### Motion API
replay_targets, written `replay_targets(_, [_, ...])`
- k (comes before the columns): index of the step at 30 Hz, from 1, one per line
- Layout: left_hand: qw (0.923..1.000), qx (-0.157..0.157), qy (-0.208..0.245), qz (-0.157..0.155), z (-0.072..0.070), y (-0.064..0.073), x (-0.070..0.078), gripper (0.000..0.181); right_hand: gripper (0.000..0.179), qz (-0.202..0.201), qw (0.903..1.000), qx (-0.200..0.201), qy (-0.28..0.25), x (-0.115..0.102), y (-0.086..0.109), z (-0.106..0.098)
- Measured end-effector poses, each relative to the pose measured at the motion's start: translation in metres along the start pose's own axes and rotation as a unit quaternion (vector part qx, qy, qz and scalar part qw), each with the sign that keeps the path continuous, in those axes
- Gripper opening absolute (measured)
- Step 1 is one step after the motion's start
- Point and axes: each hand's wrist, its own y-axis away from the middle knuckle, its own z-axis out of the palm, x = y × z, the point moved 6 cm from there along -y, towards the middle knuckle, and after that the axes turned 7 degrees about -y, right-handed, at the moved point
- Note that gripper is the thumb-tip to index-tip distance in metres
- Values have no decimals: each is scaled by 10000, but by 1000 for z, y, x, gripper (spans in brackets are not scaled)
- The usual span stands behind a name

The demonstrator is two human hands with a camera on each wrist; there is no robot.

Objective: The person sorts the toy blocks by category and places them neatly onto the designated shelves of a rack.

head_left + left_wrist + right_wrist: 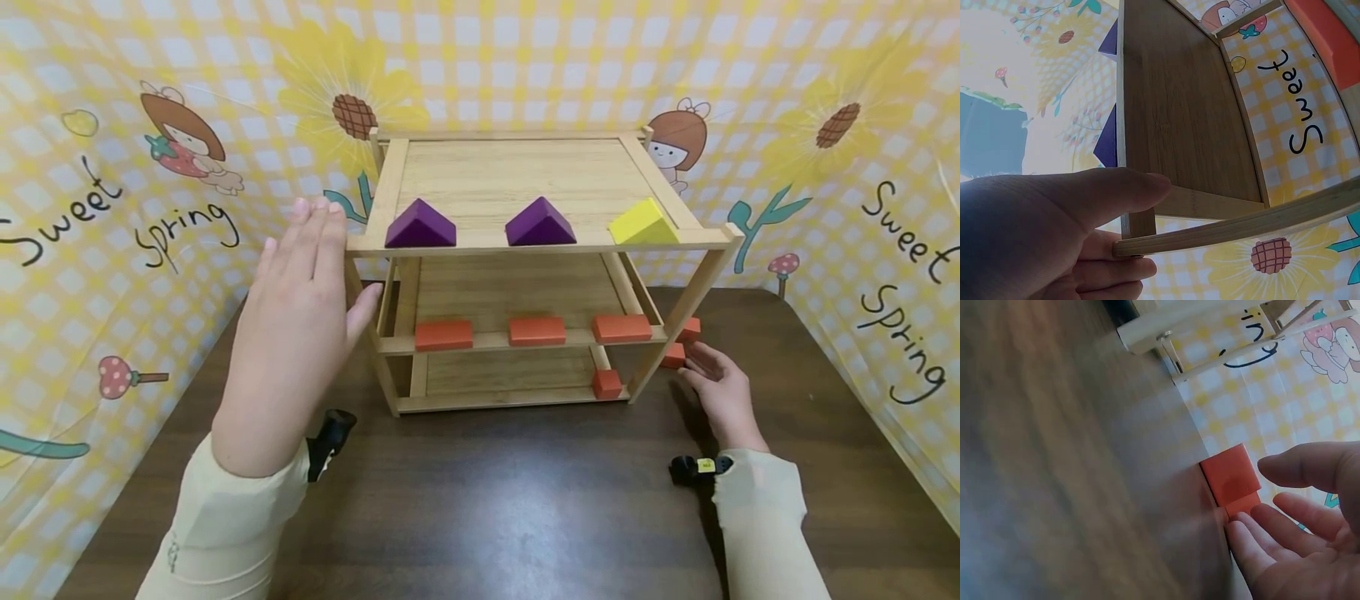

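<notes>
A three-tier wooden shelf (517,179) stands on the table. My left hand (292,308) is at its upper left corner; in the left wrist view the thumb (1141,189) lies on the inner side and the fingers (1113,275) pass behind the corner post. Right of the shelf, my right hand (723,392) is low by two red blocks, a nearer one (672,356) and a farther one (690,327). In the right wrist view its fingertips are right at the red block (1229,472), with the thumb spread apart from the fingers.
Along the top tier's front edge sit two purple triangular blocks (422,225) and a yellow one (645,223). Three red rectangular blocks (537,331) line the middle tier. One red cube (607,383) sits at the bottom tier's right. A patterned cloth (487,67) surrounds the table (495,492).
</notes>
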Motion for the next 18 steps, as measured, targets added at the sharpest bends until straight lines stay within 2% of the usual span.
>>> replay_targets(8, [10000, 6, 6, -8, 1, 0, 0, 72, 59, -56, 9994, -349, 62, 0, -9, 1])
replay_targets(18, [10000, 8, -44, -13, 0, 0, 0, 71, 59, -110, 9981, -467, 389, -3, -16, 3])
